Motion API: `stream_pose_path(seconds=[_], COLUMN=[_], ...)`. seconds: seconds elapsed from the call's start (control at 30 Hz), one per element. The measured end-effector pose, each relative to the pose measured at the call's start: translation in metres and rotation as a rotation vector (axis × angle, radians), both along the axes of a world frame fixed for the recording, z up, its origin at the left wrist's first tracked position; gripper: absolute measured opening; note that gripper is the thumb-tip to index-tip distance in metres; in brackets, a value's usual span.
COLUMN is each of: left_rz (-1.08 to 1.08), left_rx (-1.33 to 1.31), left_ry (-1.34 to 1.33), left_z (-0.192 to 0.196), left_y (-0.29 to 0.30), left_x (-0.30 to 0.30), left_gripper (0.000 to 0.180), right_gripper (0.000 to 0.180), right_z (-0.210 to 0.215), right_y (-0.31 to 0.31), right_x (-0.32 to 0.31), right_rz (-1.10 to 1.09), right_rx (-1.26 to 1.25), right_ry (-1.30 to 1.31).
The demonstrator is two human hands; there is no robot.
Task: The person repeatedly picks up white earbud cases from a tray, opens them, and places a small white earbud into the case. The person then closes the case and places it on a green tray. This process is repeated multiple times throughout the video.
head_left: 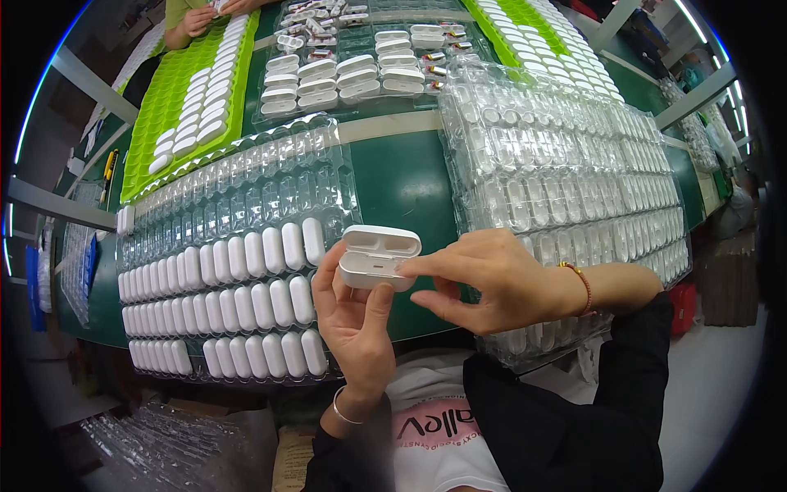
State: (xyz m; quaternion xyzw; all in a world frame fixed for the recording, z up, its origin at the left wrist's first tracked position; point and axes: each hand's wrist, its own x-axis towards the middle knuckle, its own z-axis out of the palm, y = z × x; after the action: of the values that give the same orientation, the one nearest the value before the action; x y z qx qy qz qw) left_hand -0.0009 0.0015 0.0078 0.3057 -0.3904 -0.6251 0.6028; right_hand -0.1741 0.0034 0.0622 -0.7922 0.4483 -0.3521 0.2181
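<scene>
Held up over the table's near edge is a white earbud charging case [369,257], its lid raised and the inside facing me. My left hand [357,332] is closed around its base from below and the left side, thumb on the front. From the right, the index fingertip of my right hand [502,283] touches the right part of the case's interior. The right thumb stands apart from that finger, and nothing shows between them. Left of the case, a clear plastic tray [238,184] carries rows of closed white cases [270,250] in its nearer part.
Stacked clear trays [566,172] lie on the right of the green table [402,180]. Farther back are open white cases [320,82] and two green trays [156,107] [492,33] with white pieces. Another person's hands [197,20] work at the far left.
</scene>
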Motion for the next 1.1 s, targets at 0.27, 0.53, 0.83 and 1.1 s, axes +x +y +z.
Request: stream_pose_path(seconds=[0.27,0.53,0.83,1.1], left_rz=[0.021,0.270,0.333,0.322], left_rx=[-0.085,-0.479,-0.556,-0.520], left_ry=[-0.172,-0.890,-1.056,-1.005], left_z=[0.001,-0.001,0.009,0.012], left_y=[-0.001,-0.001,-0.011,-0.010], left_x=[0.005,0.007,0.021,0.037], left_gripper=[0.065,0.081,0.074,0.078], right_gripper=[0.015,0.009,0.014,0.013], right_z=[0.003,0.002,0.023,0.010], right_y=[-0.009,-0.013,-0.036,-0.257], right_x=[0.003,0.005,-0.005,-0.156], right_rz=[0.037,0.080,0.217,-0.354], right_rx=[0.208,0.327,0.388,-0.190], right_ry=[-0.093,-0.127,-0.044,0.588])
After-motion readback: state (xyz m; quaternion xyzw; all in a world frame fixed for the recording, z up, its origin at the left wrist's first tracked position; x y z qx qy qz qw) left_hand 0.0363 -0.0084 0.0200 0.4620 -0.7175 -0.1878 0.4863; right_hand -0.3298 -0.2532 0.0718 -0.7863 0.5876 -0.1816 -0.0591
